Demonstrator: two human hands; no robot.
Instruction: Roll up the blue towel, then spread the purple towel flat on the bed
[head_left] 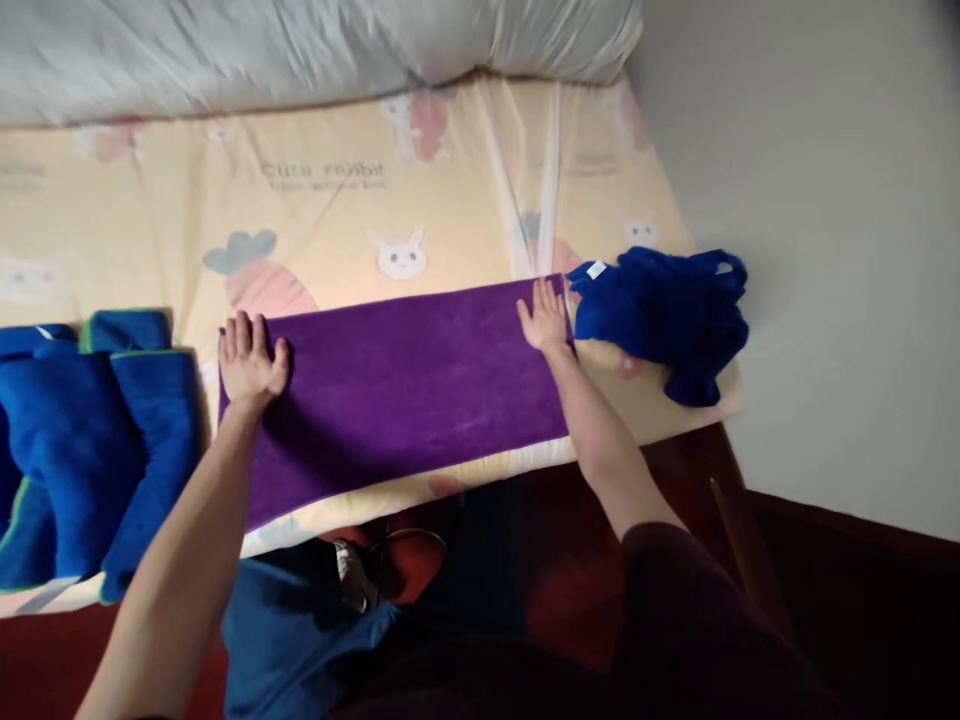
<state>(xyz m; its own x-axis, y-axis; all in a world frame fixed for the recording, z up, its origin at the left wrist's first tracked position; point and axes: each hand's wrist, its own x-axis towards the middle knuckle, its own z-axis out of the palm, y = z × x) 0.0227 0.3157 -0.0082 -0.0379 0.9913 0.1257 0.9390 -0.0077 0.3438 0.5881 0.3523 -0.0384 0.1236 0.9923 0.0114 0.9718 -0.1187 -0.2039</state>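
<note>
A purple towel [405, 380] lies spread flat as a long band on a cream bed sheet [315, 210] printed with rabbits and carrots. My left hand [250, 358] rests palm down on the towel's far left corner, fingers apart. My right hand [544, 315] presses flat on the towel's far right corner, fingers spread. Neither hand grips anything. A crumpled dark blue towel [664, 315] lies just right of my right hand, near the bed's corner.
Folded blue towels with green trim [82, 440] are stacked at the left on the bed. A pale grey quilt [300, 50] lies bunched along the far side. The grey floor [825, 250] is at right, dark red bed frame [720, 470] below.
</note>
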